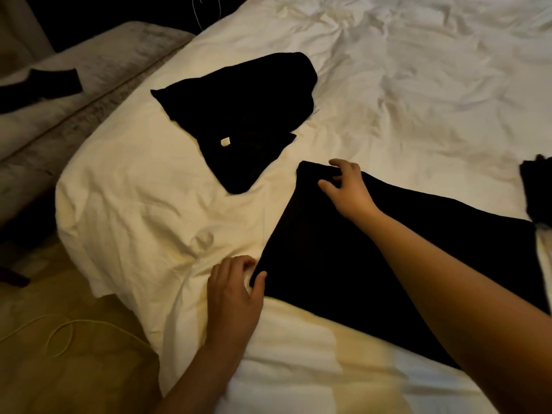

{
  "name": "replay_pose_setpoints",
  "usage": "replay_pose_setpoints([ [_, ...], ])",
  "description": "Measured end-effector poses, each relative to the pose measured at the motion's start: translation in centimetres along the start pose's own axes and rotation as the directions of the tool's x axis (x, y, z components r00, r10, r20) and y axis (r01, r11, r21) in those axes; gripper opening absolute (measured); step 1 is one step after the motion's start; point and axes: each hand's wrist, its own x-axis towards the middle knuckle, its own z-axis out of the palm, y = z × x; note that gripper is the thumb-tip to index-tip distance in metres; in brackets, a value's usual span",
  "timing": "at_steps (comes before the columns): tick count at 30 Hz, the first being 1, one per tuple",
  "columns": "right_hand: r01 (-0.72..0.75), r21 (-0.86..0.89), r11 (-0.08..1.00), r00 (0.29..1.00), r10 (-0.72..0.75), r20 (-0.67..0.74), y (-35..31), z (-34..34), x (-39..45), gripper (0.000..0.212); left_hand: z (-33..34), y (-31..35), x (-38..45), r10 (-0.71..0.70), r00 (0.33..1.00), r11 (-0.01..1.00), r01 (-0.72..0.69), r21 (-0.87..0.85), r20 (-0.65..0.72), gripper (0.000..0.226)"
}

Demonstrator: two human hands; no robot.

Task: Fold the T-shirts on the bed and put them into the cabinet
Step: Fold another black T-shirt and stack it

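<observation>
White bed [388, 85]; hands pinch black T-shirt [343, 264] corners, folds perhaps hidden

Spread flat across the bed [418, 85] at lower right, a T-shirt [343, 264], left hand [236, 297] at its near corner, right hand [346, 186] on its far corner, a second T-shirt [245, 121] crumpled beyond at upper centre.

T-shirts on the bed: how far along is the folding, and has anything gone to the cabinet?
Nothing looks finished. In hand: the left hand and right hand grip corners of the flattened black T-shirt. Left: the crumpled black T-shirt lies unfolded on the bed; dark fabric shows at the right edge. No cabinet is visible.
</observation>
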Motion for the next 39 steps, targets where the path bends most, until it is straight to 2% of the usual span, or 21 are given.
replay_pose_setpoints([
  [3, 0.029, 0.008, 1.000, 0.999, -0.029, -0.024, 1.3, -0.1, -3.5, 0.053, -0.3, 1.4, -0.4, 0.178, 0.984, 0.984, -0.179, 0.012, 0.027, 0.025],
  [6, 0.111, -0.133, 0.985, 0.992, -0.118, -0.042, 3.6, -0.9, -7.5, 0.048, -0.1, 3.4, -1.4, 0.322, 0.945, 0.947, -0.320, -0.039, 0.061, 0.030],
  [9, 0.137, -0.291, 0.947, 0.987, -0.156, -0.042, 6.2, -2.4, -10.8, 0.045, 1.2, 5.6, -3.1, 0.438, 0.876, 0.899, -0.422, -0.118, 0.202, 0.038],
  [11, 0.101, -0.355, 0.930, 0.989, -0.134, -0.070, 7.9, -3.6, -13.0, 0.047, 2.4, 6.9, -4.4, 0.473, 0.818, 0.877, -0.472, -0.091, 0.327, 0.050],
  [14, 0.039, -0.391, 0.919, 0.991, -0.085, -0.101, 10.1, -5.0, -16.8, 0.052, 4.2, 8.1, -5.3, 0.445, 0.751, 0.872, -0.487, -0.046, 0.488, 0.067],
  [16, 0.006, -0.423, 0.906, 0.991, -0.062, -0.117, 11.8, -6.1, -19.5, 0.058, 4.8, 8.5, -5.4, 0.411, 0.739, 0.881, -0.472, -0.025, 0.534, 0.068],
  [22, -0.034, -0.425, 0.905, 0.985, -0.042, -0.168, 15.7, -8.2, -26.5, 0.070, 4.8, 7.7, -5.3, 0.270, 0.851, 0.920, -0.366, 0.139, 0.451, 0.059],
  [25, 0.009, -0.513, 0.859, 0.971, -0.129, -0.200, 15.4, -8.4, -28.4, 0.075, 4.7, 6.9, -5.3, 0.278, 0.855, 0.901, -0.390, 0.191, 0.438, 0.054],
  [27, 0.031, -0.543, 0.839, 0.967, -0.163, -0.197, 15.3, -8.0, -29.4, 0.069, 4.4, 6.8, -5.3, 0.286, 0.867, 0.912, -0.377, 0.161, 0.409, 0.046],
  [29, 0.002, -0.522, 0.853, 0.968, -0.133, -0.214, 15.6, -7.1, -30.3, 0.060, 4.1, 6.9, -5.4, 0.272, 0.887, 0.938, -0.330, 0.101, 0.374, 0.038],
  [32, -0.053, -0.467, 0.883, 0.939, -0.116, -0.325, 16.7, -6.6, -30.8, 0.041, 3.6, 6.9, -5.3, 0.290, 0.899, 0.949, -0.315, 0.025, 0.329, 0.033],
  [34, -0.063, -0.437, 0.897, 0.907, -0.131, -0.399, 17.0, -7.0, -30.6, 0.036, 3.4, 6.7, -5.2, 0.320, 0.896, 0.943, -0.334, -0.008, 0.308, 0.027],
  [39, 0.014, -0.365, 0.931, 0.848, -0.204, -0.489, 16.7, -7.4, -30.9, 0.028, 3.1, 6.5, -5.0, 0.334, 0.911, 0.941, -0.338, -0.026, 0.241, 0.027],
])
